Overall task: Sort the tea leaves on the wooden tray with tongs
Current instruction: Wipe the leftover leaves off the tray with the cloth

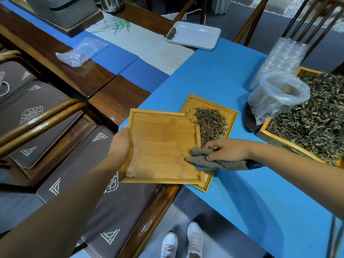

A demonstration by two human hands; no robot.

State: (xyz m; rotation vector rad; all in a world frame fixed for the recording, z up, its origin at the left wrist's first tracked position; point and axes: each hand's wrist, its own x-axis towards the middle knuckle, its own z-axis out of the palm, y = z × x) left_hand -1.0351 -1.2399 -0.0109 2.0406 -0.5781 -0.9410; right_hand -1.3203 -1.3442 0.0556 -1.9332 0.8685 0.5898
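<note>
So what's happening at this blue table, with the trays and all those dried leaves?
A person is tidying up between rounds of tea sorting. Their left hand tilts a nearly bare square bamboo tray over a second bamboo tray holding a small pile of dried tea leaves. Their right hand presses a rolled grey-brown cloth against the tilted tray's edge, apparently wiping remnants off. A larger tray heaped with unsorted leaves sits to the right. No tongs are visible.

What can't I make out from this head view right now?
- Tongs: none visible; right hand holds a cloth.
- Lower tray: partly hidden under the held tray.
- Big tea tray: cut off by right edge.
- White dish contents: too small.
</note>
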